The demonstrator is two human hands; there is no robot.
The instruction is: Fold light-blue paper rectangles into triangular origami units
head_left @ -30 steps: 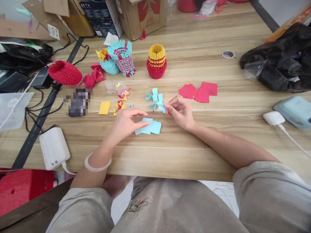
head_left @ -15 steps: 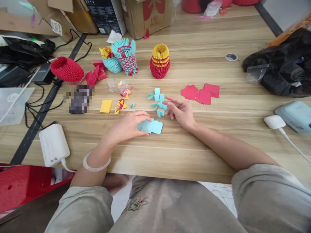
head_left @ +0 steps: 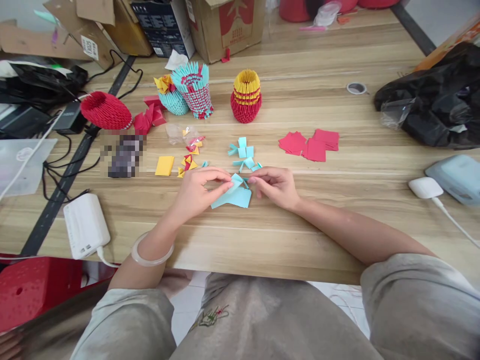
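Note:
My left hand (head_left: pixel 204 192) pinches a light blue paper square (head_left: pixel 236 182) between thumb and fingertips, lifted a little over a spread of light blue paper squares (head_left: pixel 234 199) on the table. My right hand (head_left: pixel 275 186) has its thumb and fingers drawn together just right of that square. Beside its fingertips shows the edge of a small folded blue piece (head_left: pixel 245 183); whether the fingers hold it is unclear. Several small folded light blue paper pieces (head_left: pixel 242 152) lie just beyond both hands.
Red paper squares (head_left: pixel 317 147) lie to the right, a yellow paper stack (head_left: pixel 164 166) to the left. Yellow and red folded pieces (head_left: pixel 188 162) are near it. Folded-paper vases (head_left: pixel 246 97) stand farther back. A white power bank (head_left: pixel 87 226) sits at left, a black bag (head_left: pixel 435 100) at right.
My left hand has lifted a light blue square from the spread. My right hand has moved slightly down and left, its fingers drawing together near that square.

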